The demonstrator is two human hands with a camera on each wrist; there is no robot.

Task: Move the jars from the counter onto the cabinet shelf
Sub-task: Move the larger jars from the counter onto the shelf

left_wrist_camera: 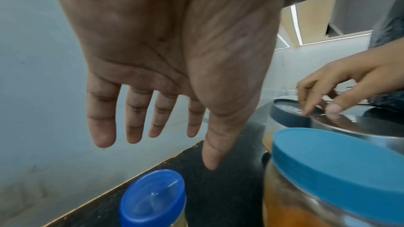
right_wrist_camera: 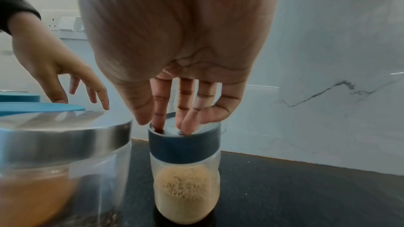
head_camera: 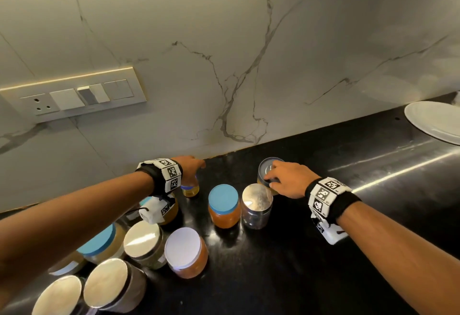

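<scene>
Several lidded jars stand on the black counter. My left hand hovers open, fingers straight, just above a small blue-capped jar by the wall; in the left wrist view the hand holds nothing and the blue cap is below it. My right hand rests its fingertips on the dark lid of a jar of beige grains. In the right wrist view its fingertips touch the top of that lid, the thumb by the rim. No cabinet shelf is in view.
Between my hands stand an orange jar with a blue lid and a silver-lidded jar. More jars crowd the front left, one white-lidded. A white plate lies far right beside a steel surface. A switch panel is on the marble wall.
</scene>
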